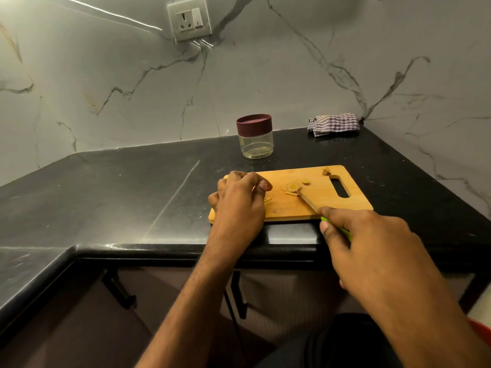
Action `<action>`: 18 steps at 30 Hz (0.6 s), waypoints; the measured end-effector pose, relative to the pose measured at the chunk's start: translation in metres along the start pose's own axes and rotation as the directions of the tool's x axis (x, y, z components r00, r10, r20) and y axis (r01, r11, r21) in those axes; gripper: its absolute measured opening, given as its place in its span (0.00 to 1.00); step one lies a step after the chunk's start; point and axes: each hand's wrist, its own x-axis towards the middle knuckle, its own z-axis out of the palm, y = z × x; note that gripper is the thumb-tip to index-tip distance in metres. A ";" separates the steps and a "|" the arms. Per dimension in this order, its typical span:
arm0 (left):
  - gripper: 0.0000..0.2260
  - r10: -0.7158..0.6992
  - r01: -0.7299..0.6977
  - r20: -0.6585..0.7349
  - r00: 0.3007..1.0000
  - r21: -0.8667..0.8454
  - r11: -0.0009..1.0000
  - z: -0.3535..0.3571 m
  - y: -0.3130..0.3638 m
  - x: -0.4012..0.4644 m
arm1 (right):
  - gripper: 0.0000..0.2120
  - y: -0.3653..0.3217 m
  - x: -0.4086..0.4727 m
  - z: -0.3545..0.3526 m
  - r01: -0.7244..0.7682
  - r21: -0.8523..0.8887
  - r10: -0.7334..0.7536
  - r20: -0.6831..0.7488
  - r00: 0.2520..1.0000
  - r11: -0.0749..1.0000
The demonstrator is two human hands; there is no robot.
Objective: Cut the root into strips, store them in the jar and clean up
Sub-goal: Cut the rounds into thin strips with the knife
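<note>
Two hands of mine were over one wooden cutting board (318, 205) on the black counter (132, 187). One round root slice (293, 186) lay mid-board, one smaller piece (306, 182) just beside it, one scrap (326, 171) near the handle slot, and a few thin strips (290, 193) at the knife's tip. My left hand (239, 205) rested curled on the board's left end, fingertips pinched together; I could not tell on what. My right hand (372, 248) gripped one green-handled knife (309, 203), blade slanting across the board. One lidded jar (255, 136) stood behind, one checked cloth (333, 124) farther right. No writing was legible.
</note>
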 end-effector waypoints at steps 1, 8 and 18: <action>0.09 0.001 -0.001 -0.002 1.000 -0.001 1.000 0.000 0.000 0.001 | 0.17 -0.001 0.001 0.002 0.014 0.002 -0.014 0.010 1.000 1.000; 0.09 -0.034 0.004 -0.120 0.992 -0.243 0.970 0.003 -0.011 0.005 | 0.18 -0.008 0.000 0.013 0.087 -0.004 -0.087 -0.012 0.996 0.996; 0.09 -0.226 0.041 -0.230 0.947 -0.609 0.792 -0.007 -0.017 -0.001 | 0.19 -0.006 0.007 0.019 0.078 -0.007 -0.078 -0.030 0.997 0.997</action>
